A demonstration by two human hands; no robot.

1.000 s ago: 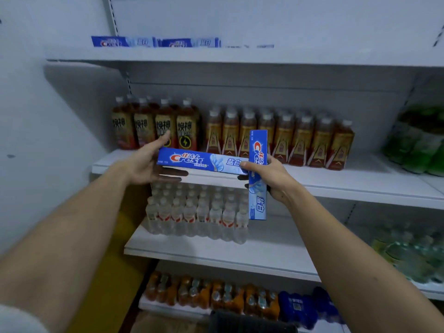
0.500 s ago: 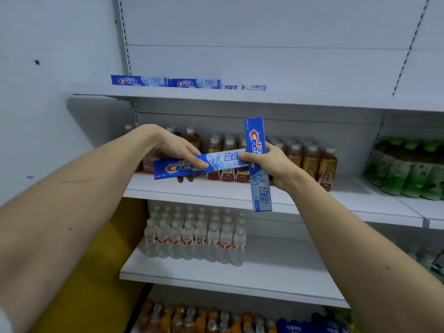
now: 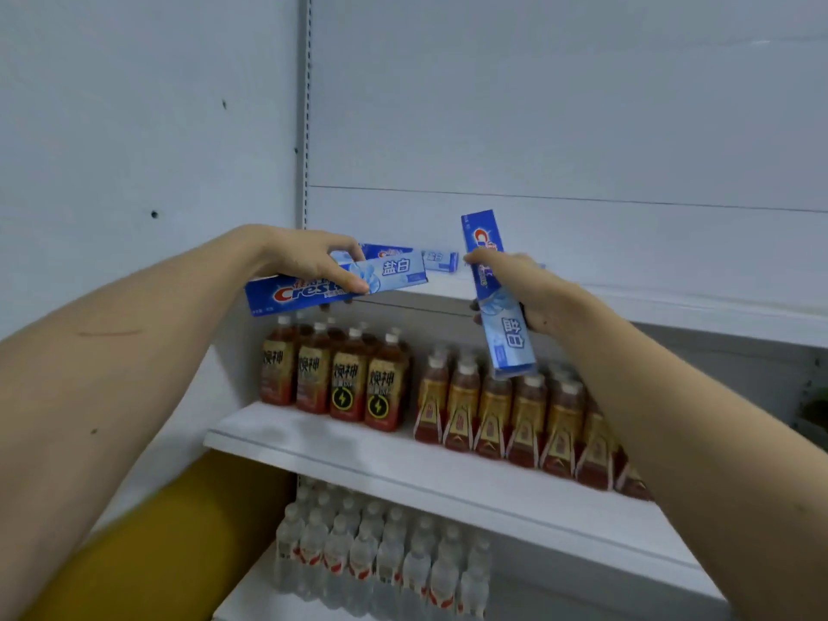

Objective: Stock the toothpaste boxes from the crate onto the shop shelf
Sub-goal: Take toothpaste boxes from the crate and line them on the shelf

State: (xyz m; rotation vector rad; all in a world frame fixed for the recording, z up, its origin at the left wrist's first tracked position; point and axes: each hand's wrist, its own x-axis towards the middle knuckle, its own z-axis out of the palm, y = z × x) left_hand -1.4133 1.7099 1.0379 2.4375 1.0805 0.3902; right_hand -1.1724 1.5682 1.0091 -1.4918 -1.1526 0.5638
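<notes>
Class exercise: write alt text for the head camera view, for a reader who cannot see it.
Two bare hands each hold a blue toothpaste box up at the top shelf: the left hand grips one box lying level, the right hand another nearly upright. More boxes lie on that shelf; bottled drinks fill the shelves below.

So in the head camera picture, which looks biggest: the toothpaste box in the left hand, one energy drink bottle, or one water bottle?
1. Toothpaste box in the left hand: looks longest, though it is nearest the camera.
2. and 3. Energy drink bottle and water bottle: look alike, so unranked.

Both hands (image 3: 313, 262) (image 3: 524, 289) grip toothpaste boxes (image 3: 394, 273) (image 3: 506, 324) before the top shelf (image 3: 627, 302).
</notes>
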